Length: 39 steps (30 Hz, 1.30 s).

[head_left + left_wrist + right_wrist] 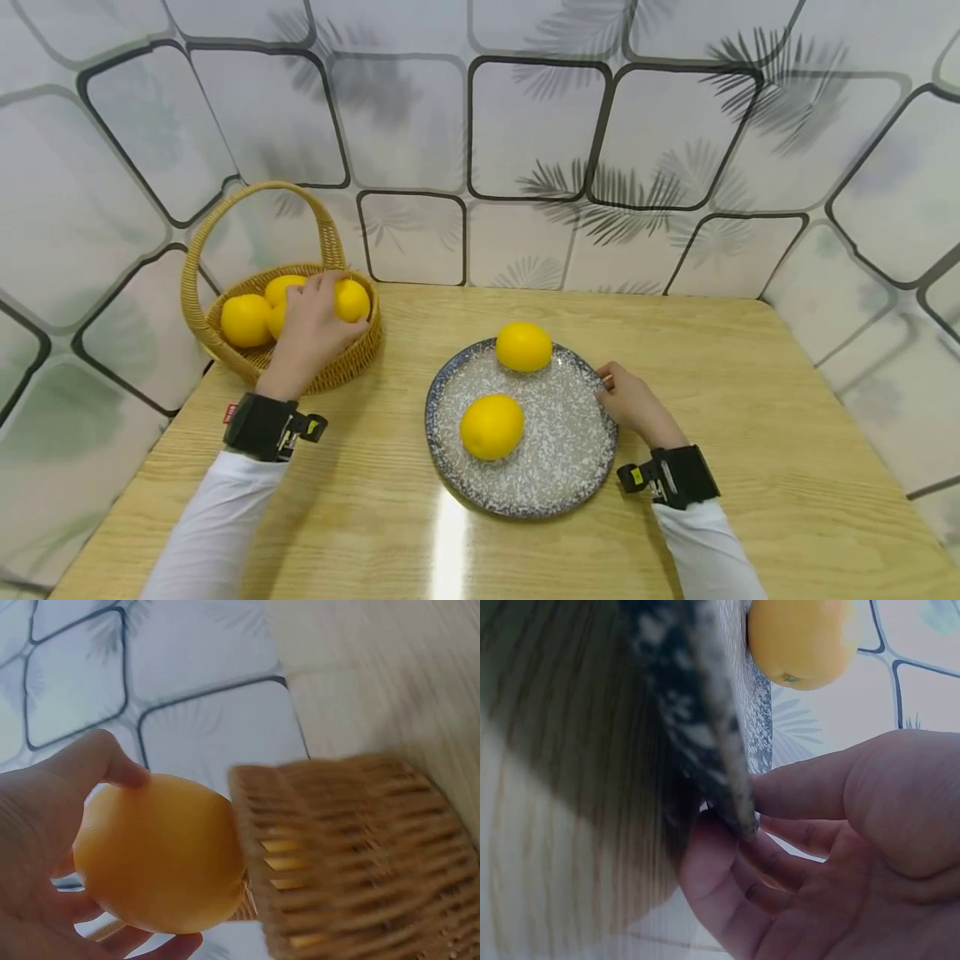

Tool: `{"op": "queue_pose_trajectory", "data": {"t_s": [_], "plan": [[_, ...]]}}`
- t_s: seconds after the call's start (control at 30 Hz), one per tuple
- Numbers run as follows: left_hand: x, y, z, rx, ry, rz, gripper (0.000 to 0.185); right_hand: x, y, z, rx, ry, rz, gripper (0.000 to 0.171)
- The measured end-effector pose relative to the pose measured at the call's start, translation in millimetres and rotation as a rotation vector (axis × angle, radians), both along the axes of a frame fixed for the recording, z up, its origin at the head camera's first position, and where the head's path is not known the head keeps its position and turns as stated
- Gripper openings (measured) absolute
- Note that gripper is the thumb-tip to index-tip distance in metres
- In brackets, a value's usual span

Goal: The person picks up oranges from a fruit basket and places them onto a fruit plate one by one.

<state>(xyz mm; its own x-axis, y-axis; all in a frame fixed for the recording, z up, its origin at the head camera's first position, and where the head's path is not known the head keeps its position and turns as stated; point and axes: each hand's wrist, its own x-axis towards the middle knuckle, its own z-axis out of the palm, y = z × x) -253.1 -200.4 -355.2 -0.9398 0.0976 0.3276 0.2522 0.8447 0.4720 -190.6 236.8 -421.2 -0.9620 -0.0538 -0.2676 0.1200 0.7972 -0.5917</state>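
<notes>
My left hand point(315, 321) grips a yellow lemon point(161, 851) over the right side of a wicker basket point(341, 362). In the left wrist view the thumb lies on top of the lemon and the fingers curl below it, close beside the basket's woven wall point(360, 855). Several more lemons point(246, 321) lie in the basket, partly behind the hand. My right hand point(633, 404) pinches the right rim of a speckled grey plate point(562, 450), thumb above and fingers under the edge point(731, 780). Two lemons rest on the plate, one near its back rim point(523, 347), one left of centre point(492, 427).
The wooden table point(360, 500) carries both basket and plate. A patterned wall covering point(525, 242) rises behind the table and on both sides. The basket's tall arched handle point(262, 187) stands up at the back left, close to the wall.
</notes>
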Motion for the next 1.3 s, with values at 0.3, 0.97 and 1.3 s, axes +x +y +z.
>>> {"op": "queue_pose_trajectory", "data": {"t_s": [0.3,0.97,1.3], "plan": [[13.0,32.5,7.6,-0.123,0.094,-0.099,0.062,-0.2,0.6,-1.2,0.002,-0.001,-0.004,0.040],[41.8,98.1,-22.8,-0.161,-0.121,-0.293,0.071,-0.7,1.7,-1.3,0.006,-0.016,-0.016,0.041],[45.8,109.9,-33.5,-0.162,-0.220,-0.353,0.070,0.5,0.7,0.1,0.002,-0.017,-0.016,0.040]]}}
